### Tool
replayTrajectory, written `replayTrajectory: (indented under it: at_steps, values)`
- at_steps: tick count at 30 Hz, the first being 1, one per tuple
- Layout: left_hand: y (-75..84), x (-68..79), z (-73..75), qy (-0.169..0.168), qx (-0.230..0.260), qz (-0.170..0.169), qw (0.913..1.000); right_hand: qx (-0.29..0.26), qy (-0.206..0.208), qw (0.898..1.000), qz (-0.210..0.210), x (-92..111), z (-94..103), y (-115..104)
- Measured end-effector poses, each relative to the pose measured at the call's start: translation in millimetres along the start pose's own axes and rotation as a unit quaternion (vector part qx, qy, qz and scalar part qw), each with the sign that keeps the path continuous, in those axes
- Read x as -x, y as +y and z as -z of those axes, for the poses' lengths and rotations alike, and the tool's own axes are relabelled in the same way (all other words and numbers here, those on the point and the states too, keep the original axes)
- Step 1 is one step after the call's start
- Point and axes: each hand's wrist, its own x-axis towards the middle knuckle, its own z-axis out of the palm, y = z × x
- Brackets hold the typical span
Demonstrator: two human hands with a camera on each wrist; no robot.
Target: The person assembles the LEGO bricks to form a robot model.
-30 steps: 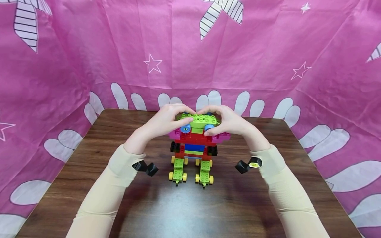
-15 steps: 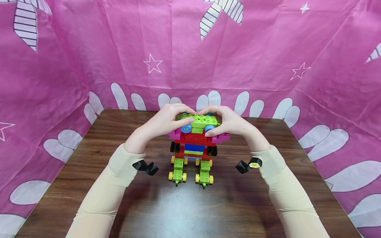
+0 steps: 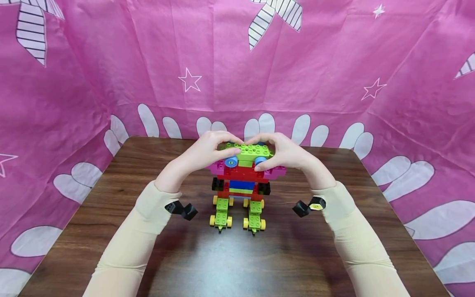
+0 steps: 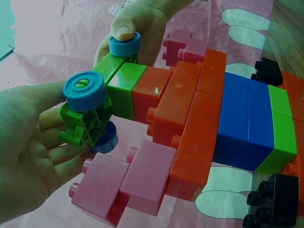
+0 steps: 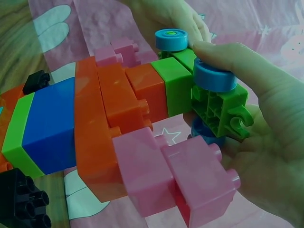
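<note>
A toy figure built of bricks stands upright on the table. Its top is a light-green car base with blue wheels. My left hand grips the base's left end, thumb over its upper face. From the right, my right hand holds the other end, its thumb by a blue wheel. Both hands' fingertips meet behind the base, partly hidden. Beneath are red bricks, pink bricks at the sides, a blue brick and black bricks.
Two green car bases with yellow wheels form the figure's feet on the brown wooden table. A pink printed cloth hangs behind the table and along both sides. Small black cameras sit at the wrists.
</note>
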Motion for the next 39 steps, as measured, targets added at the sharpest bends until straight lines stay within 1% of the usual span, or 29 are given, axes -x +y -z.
replayTrajectory:
  at_steps: [9,24,39]
  values:
    - [-0.9,-1.4,-0.7,-0.002,0.009,-0.003,1.0000,0.008,0.012,1.000,-0.001,3.2,-3.8,1.6]
    - [-1.2,-0.4,-2.1,0.009,0.007,-0.007,0.9999,0.022,0.023,0.999,0.003,4.5,-6.5,2.4]
    - [-4.3,-1.1,-4.8,0.022,0.002,-0.045,0.9987,0.026,0.022,0.999,0.002,5.3,-6.5,3.6]
